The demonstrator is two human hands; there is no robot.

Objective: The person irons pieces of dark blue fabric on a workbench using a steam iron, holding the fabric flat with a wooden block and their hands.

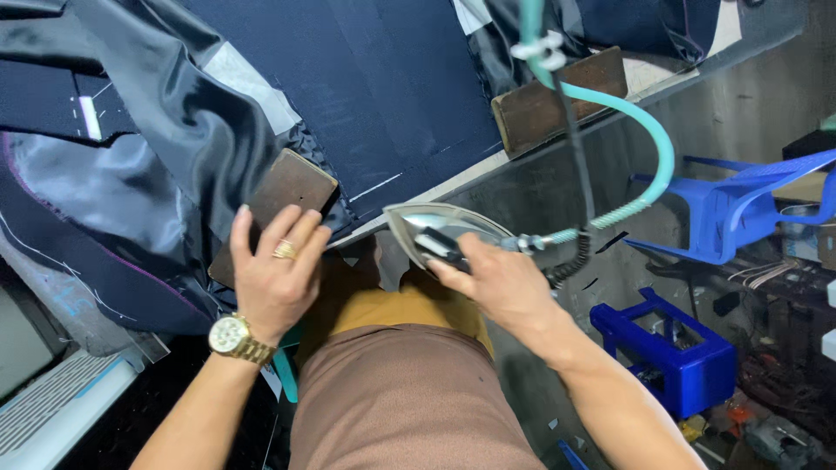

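While left hand [273, 277] presses flat, fingers spread, on wooden block [277, 198] over dark cloth [383, 87], right hand [496, 283] grips steam iron [435, 228] handle: pressing stage; iron poised off table edge

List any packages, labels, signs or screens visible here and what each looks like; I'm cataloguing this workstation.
No packages, signs or screens show.
White label-like strip: small upright rectangle on the dark fabric at upper left; whether it is a tag or chalk is unclear.
Pale patch: light grey angular piece on the same fabric, above the wooden block under the left hand.
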